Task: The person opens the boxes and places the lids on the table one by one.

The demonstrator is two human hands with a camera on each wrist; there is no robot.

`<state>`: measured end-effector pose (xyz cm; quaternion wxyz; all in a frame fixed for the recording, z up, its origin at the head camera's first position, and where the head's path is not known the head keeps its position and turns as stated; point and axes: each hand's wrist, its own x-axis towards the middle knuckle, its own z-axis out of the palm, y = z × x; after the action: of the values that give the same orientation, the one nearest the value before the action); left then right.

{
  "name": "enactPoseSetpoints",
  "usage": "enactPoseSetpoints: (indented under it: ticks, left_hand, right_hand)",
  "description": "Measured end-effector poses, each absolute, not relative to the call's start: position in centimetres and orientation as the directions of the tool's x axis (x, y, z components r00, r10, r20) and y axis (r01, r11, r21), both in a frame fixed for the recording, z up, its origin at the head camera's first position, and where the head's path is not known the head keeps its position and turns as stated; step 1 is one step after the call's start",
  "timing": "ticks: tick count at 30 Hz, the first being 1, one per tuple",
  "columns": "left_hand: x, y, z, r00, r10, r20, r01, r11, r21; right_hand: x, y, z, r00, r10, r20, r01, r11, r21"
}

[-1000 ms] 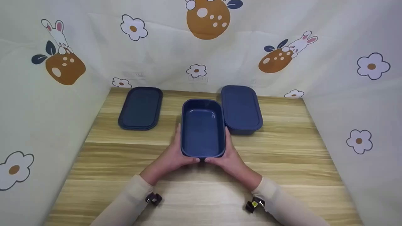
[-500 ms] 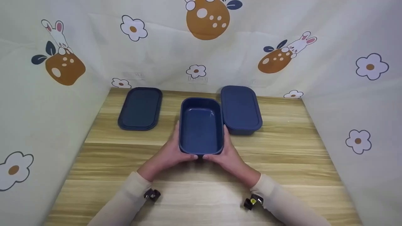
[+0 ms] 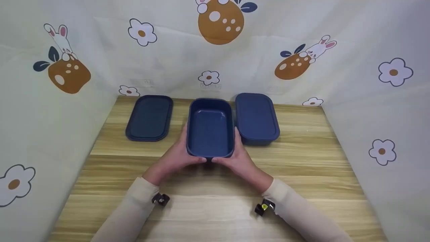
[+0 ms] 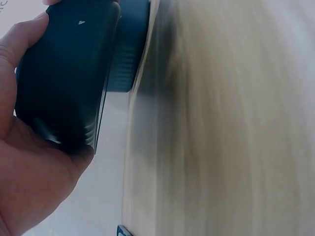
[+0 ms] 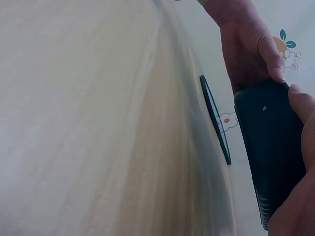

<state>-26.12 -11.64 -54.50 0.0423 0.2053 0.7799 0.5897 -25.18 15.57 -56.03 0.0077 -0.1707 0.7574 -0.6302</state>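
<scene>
An open, empty blue food container (image 3: 210,134) is held between both hands, its near end tilted toward the head camera. My left hand (image 3: 173,157) grips its left side, thumb along the near end. On the opposite side my right hand (image 3: 243,159) grips it likewise, and the two thumb tips almost meet. In the left wrist view the container's underside (image 4: 64,73) shows raised off the table. Most fingers are hidden behind the walls in the head view. Just right of it stands a second blue container (image 3: 257,116) with its lid on.
A loose dark blue lid (image 3: 149,117) lies flat at the back left of the wooden table (image 3: 208,208). Fabric walls (image 3: 168,57) printed with oranges, rabbits and flowers close off the back and both sides. Small cameras sit on both wrists.
Both hands have carried the open container away from the person and slightly left, so a narrow gap now shows beside the lidded container. The lid and lidded container stay in place.
</scene>
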Motion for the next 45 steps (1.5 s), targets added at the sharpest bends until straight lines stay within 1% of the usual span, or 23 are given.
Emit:
enactPoseSetpoints:
  ticks: [4, 8, 12, 17, 21, 28, 35, 40, 45]
  left_hand:
    - [-26.8, -11.9, -54.2, -0.918, 0.36, 0.169, 0.265, 0.239, 0.934]
    - [-27.5, -12.3, -54.0, -0.912, 0.368, 0.18, 0.278, 0.232, 0.932]
    - [-28.1, -12.6, -53.5, -0.914, 0.373, 0.162, 0.262, 0.234, 0.936]
    - [-28.6, -13.0, -52.9, -0.921, 0.367, 0.129, 0.236, 0.263, 0.935]
    - [-29.0, -13.1, -52.7, -0.921, 0.363, 0.144, 0.252, 0.27, 0.929]
    - [-29.3, -13.2, -52.3, -0.922, 0.362, 0.137, 0.256, 0.306, 0.917]
    - [-29.4, -13.7, -52.1, -0.928, 0.355, 0.112, 0.237, 0.33, 0.914]
    - [-29.7, -14.2, -51.9, -0.933, 0.346, 0.093, 0.221, 0.351, 0.91]
    - [-30.1, -14.8, -52.0, -0.93, 0.351, 0.109, 0.232, 0.332, 0.914]
  right_hand:
    - [-26.0, 15.4, -55.6, -0.94, -0.271, 0.206, -0.25, 0.136, -0.959]
    - [-26.4, 15.1, -54.9, -0.955, -0.248, 0.161, -0.207, 0.172, -0.963]
    - [-26.7, 14.7, -54.1, -0.966, -0.23, 0.118, -0.166, 0.201, -0.965]
    - [-27.3, 14.5, -53.3, -0.966, -0.229, 0.117, -0.177, 0.263, -0.949]
    - [-27.7, 14.5, -52.6, -0.969, -0.226, 0.101, -0.171, 0.319, -0.932]
    - [-28.0, 14.2, -52.2, -0.975, -0.211, 0.068, -0.141, 0.353, -0.925]
    - [-28.3, 13.7, -52.1, -0.971, -0.221, 0.094, -0.167, 0.341, -0.925]
    - [-28.9, 13.3, -52.2, -0.959, -0.241, 0.15, -0.222, 0.31, -0.924]
    - [-29.5, 12.6, -52.5, -0.942, -0.26, 0.212, -0.283, 0.276, -0.919]
